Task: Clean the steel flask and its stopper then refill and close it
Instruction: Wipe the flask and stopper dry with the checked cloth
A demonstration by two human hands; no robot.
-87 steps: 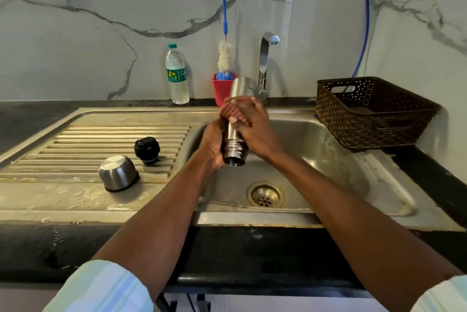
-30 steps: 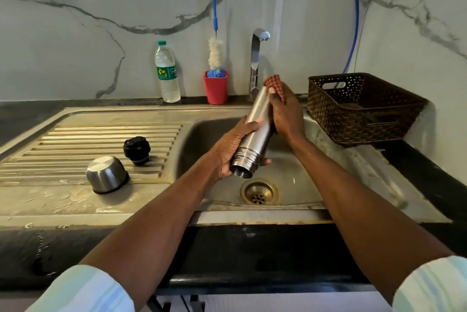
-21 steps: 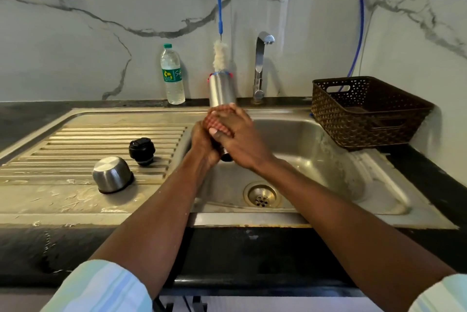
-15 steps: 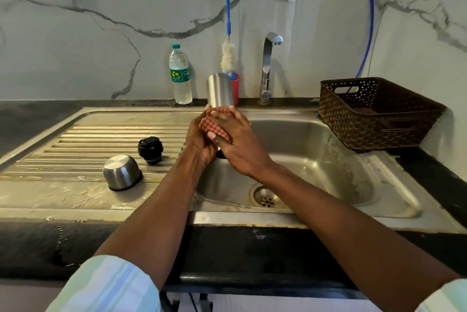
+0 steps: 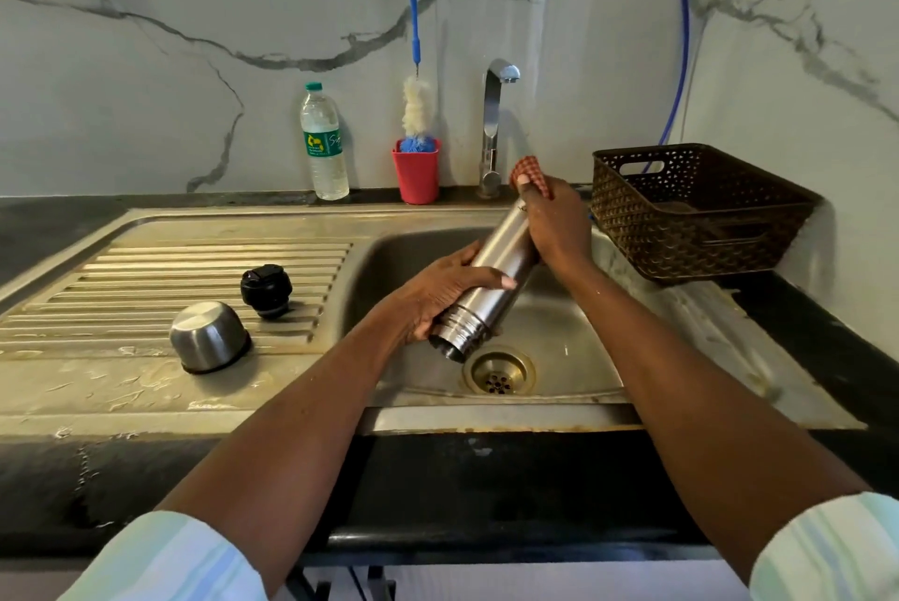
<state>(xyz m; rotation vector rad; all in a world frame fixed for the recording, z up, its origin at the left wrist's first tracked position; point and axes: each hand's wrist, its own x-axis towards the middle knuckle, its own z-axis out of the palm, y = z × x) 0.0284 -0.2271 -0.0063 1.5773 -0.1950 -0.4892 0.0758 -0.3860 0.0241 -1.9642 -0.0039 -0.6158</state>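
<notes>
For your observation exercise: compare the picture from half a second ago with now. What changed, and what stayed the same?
The right hand slid the checked cloth from mid-body to the flask's far end; the flask tilted, mouth toward the drain. The left hand keeps its grip near the neck. Stopper and steel cap stayed on the drainboard.

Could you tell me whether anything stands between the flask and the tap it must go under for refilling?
Nothing visible does. The flask is held tilted over the sink by the left hand and right hand. The tap stands just behind, with only open air between.
</notes>
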